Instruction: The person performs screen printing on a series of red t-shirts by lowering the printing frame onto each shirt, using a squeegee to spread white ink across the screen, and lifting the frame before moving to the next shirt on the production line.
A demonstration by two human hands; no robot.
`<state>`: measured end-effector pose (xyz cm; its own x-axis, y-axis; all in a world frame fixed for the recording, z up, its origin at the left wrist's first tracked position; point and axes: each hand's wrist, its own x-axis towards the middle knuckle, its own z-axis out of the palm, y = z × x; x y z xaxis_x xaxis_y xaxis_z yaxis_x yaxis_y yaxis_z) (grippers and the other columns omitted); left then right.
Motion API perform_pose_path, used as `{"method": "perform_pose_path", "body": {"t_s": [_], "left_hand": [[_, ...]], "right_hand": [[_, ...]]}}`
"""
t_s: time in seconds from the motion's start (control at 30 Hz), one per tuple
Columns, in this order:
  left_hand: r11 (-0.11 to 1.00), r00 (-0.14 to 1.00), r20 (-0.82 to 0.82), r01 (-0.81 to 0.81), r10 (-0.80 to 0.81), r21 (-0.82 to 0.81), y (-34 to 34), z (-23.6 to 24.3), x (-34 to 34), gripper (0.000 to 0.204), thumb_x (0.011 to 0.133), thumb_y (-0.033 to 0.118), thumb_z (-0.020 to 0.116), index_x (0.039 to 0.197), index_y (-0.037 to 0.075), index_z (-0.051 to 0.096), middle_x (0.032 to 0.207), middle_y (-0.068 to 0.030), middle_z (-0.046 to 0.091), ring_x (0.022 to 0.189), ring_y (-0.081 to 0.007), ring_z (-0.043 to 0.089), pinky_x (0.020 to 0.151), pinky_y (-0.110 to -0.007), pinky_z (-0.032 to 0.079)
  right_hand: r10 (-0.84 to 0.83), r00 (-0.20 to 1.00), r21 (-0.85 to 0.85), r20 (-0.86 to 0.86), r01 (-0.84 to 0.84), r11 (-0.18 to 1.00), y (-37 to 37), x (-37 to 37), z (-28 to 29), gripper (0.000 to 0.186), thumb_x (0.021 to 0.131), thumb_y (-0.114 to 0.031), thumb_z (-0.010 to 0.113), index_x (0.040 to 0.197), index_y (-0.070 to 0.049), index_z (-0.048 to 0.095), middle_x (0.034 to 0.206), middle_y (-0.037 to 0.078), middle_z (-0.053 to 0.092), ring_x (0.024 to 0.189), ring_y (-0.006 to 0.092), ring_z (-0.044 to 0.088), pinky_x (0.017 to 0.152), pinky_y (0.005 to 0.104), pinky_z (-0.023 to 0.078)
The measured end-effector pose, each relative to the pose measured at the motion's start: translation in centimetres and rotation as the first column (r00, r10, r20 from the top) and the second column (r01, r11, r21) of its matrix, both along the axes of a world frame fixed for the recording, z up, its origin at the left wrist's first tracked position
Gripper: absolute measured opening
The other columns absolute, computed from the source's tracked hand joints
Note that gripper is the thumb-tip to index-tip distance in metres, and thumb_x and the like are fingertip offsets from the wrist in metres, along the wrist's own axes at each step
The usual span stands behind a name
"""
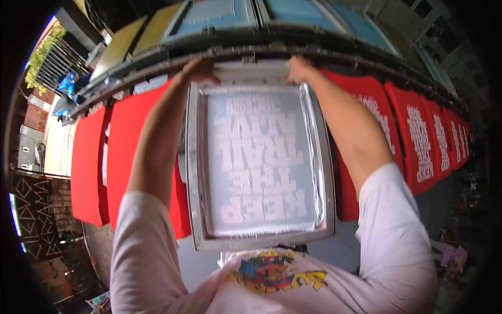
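A silkscreen frame (197, 172) with grey metal sides lies lengthwise in front of me, its near edge close to my shirt. Pale block lettering shows on its grey-white mesh (261, 152), reading upside down to me. White ink streaks run along the inner right side and near edge. Both arms reach forward over it. At the far left corner, my left hand (201, 70) is closed round the frame's end, thumb inward. Opposite it, my right hand (299, 69) grips the far right corner. A pale strip (251, 73) spans between the hands; most fingertips are hidden.
Red shirts (133, 141) lie stretched flat in a row left of the frame. Further red shirts with white lettering (418, 136) continue on the right. A dark metal rail (151, 65) runs behind, with blue-meshed frames (214, 15) beyond. A blue motorbike (67, 91) stands far left.
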<state>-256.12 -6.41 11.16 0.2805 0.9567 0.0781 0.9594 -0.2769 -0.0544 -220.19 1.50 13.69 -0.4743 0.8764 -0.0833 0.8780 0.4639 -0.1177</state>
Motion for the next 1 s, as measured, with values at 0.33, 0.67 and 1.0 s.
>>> {"method": "perform_pose_path", "body": {"t_s": [0.33, 0.67, 1.0], "left_hand": [[0.981, 0.935, 0.327, 0.078, -0.134, 0.180, -35.1, 2.4, 7.8, 0.015, 0.075, 0.023, 0.083, 0.083, 0.015, 0.073, 0.081, -0.0016, 0.068, 0.075, -0.0213, 0.065, 0.062, -0.036, 0.057], [0.988, 0.888, 0.459, -0.074, 0.004, 0.135, -56.0, -5.3, 13.6, 0.052, 0.057, 0.010, 0.079, 0.108, 0.018, 0.073, 0.105, 0.0009, 0.066, 0.094, -0.0254, 0.060, 0.082, -0.042, 0.044], [0.804, 0.564, 0.729, -0.594, 0.387, 0.032, -56.6, -3.8, 11.4, 0.050, 0.086, 0.045, 0.079, 0.112, 0.003, 0.073, 0.103, -0.0139, 0.065, 0.094, -0.0288, 0.061, 0.083, -0.040, 0.049]], "right_hand": [[0.284, 0.921, 0.267, -0.265, -0.213, 0.940, -35.0, 10.6, -0.8, 0.018, 0.075, -0.011, 0.084, 0.088, -0.009, 0.071, 0.090, 0.007, 0.066, 0.092, 0.0258, 0.063, 0.090, 0.0438, 0.044], [0.178, 0.933, 0.358, -0.313, -0.058, 0.932, -56.2, 13.8, -7.8, 0.048, 0.066, 0.003, 0.062, 0.110, -0.007, 0.075, 0.103, 0.005, 0.067, 0.097, 0.0260, 0.062, 0.091, 0.0448, 0.042], [0.092, 0.836, 0.294, -0.541, 0.085, 0.952, -55.4, 16.6, -6.0, 0.056, 0.086, -0.032, 0.064, 0.132, 0.000, 0.062, 0.118, 0.020, 0.061, 0.106, 0.0357, 0.061, 0.100, 0.0502, 0.044]]}}
